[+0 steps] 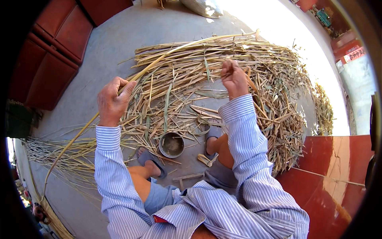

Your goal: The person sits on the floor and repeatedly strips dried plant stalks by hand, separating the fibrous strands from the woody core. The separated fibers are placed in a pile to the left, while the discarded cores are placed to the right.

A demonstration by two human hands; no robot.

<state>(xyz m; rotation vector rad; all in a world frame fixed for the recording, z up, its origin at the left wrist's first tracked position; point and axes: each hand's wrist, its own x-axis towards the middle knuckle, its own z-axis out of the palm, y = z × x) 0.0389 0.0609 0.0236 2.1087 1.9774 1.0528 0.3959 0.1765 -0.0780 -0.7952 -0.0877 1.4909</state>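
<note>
My left hand (114, 99) is closed around a long, yellowish reed stalk (164, 55). The stalk runs from the lower left, through the fist, and up over the pile to the far right. My right hand (232, 77) is raised above the pile, apart from the stalk, with its fingers curled together. Whatever those fingers hold, if anything, is too small to make out. Beneath both hands lies a wide heap of dry stalks (175, 75), with loose husks and leaves (278, 115) heaped on its right side.
A round metal bowl (171, 144) stands on the floor between my sandalled feet. Thin stripped stalks (63, 153) spread out at the left. Dark red furniture (59, 51) is at the upper left, and a glossy red panel (318, 159) at the right. A pale sack (203, 7) lies at the far side.
</note>
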